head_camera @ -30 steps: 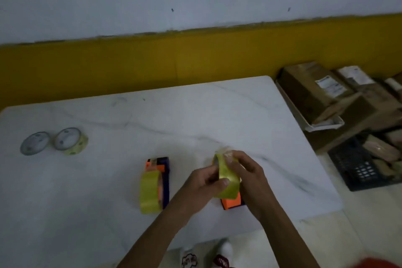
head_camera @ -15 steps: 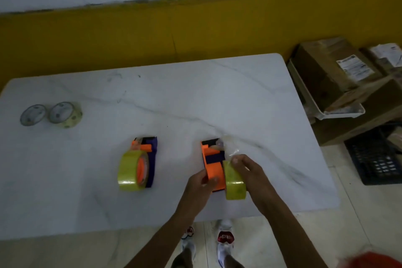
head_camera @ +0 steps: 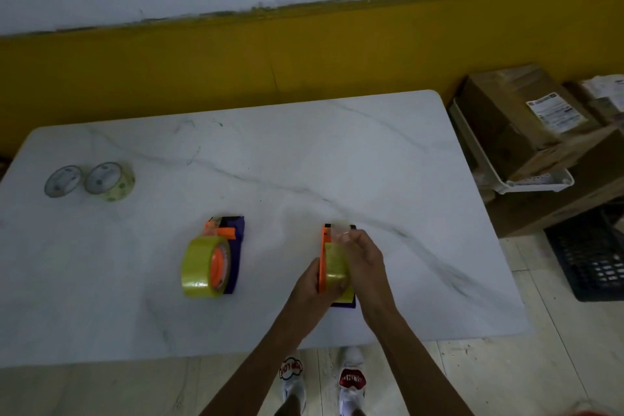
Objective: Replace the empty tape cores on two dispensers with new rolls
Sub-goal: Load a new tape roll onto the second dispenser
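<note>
My left hand point(head_camera: 312, 285) gripped the right dispenser point(head_camera: 323, 257); my right hand point(head_camera: 363, 257) pinched its new roll point(head_camera: 335, 267), right of the loaded dispenser point(head_camera: 216, 260).

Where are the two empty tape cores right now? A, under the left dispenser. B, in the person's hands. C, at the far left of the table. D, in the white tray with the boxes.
C: the two empty tape cores lie side by side at the far left of the table, away from both dispensers.

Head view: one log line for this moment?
left hand: steadies right dispenser | right hand: pulling tape end | left dispenser: loaded | empty cores: far left
</note>
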Demonstrator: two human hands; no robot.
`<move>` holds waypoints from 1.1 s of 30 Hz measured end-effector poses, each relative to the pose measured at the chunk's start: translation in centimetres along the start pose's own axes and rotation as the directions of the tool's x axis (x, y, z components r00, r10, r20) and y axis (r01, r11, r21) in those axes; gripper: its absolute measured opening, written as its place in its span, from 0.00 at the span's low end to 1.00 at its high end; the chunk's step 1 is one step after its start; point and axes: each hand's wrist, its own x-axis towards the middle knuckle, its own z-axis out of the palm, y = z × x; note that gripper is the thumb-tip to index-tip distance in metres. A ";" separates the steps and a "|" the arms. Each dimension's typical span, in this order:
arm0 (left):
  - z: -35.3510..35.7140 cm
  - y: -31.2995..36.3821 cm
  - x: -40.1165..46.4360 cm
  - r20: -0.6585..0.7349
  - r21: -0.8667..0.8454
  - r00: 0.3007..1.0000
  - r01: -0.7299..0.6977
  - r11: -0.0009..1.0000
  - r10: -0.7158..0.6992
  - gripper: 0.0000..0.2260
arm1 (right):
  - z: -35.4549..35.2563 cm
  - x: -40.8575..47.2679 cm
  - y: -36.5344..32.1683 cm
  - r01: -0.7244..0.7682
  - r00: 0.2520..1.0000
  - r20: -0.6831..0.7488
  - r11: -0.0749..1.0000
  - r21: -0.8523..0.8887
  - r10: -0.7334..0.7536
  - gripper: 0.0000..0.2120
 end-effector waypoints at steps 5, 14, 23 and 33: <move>-0.1 0.2 -1.3 -0.003 0.011 1.000 0.013 1.000 -0.013 0.14 | -0.7 2.4 -2.5 0.014 0.992 0.129 1.000 -0.022 -0.011 0.09; -0.5 -0.6 -1.6 0.025 0.034 0.987 0.156 0.987 -0.157 0.12 | -1.1 7.6 -4.2 0.019 0.993 0.110 0.966 0.258 -0.049 0.17; -1.7 3.3 -2.9 0.035 -0.042 0.999 0.033 0.999 -0.032 0.13 | -1.9 14.4 -2.6 0.041 0.992 0.124 0.991 -0.131 -0.025 0.21; -1.7 7.1 -2.8 0.020 -0.066 0.985 -0.170 0.983 0.171 0.04 | -1.8 9.7 2.3 -0.229 0.929 0.299 0.973 -0.004 0.220 0.16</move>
